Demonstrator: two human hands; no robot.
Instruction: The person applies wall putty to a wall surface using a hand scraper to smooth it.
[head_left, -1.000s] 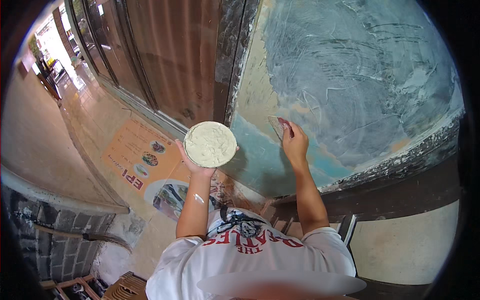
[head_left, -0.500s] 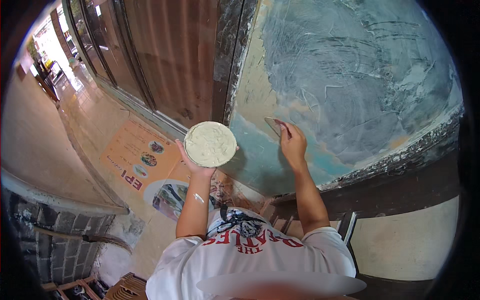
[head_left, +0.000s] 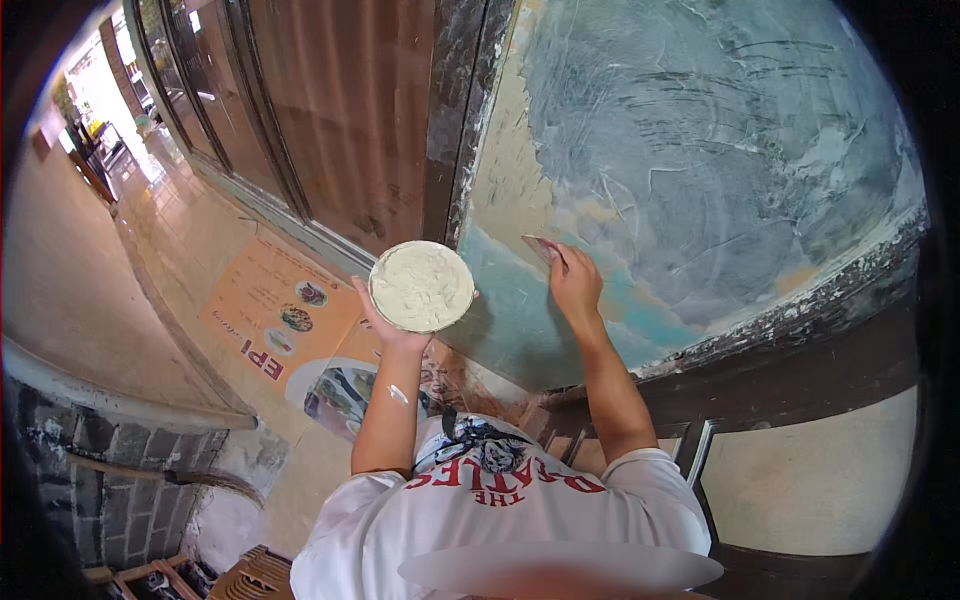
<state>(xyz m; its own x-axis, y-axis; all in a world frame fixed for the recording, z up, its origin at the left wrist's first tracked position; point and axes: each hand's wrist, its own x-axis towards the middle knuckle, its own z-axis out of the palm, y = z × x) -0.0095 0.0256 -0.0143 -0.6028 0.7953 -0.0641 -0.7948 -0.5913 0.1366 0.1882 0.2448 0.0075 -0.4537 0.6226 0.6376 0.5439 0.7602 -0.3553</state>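
My left hand (head_left: 388,328) supports a round tub (head_left: 421,331) from below, its fingers and thumb showing at either side of the rim. Cream-coloured putty (head_left: 422,284) fills the tub, its top rough and uneven. In my right hand (head_left: 577,287) is a thin flat putty knife (head_left: 540,246), gripped with the fingers closed round it. The blade is at the wall (head_left: 690,190), to the right of the tub; whether it presses on the surface I cannot tell. Patchy grey, blue-green and cream coats cover that wall. A white smear (head_left: 398,394) marks my left forearm.
A brown-framed glass door (head_left: 340,120) stands left of the wall. An orange printed banner (head_left: 265,300) lies on the tiled floor. Grey blockwork (head_left: 120,470) is at lower left, beside slatted brown furniture (head_left: 255,578). A dark ledge (head_left: 780,395) runs under the wall.
My right hand and the putty knife have shifted slightly left along the wall, and the blade has tilted flatter. My left hand and the tub have barely moved.
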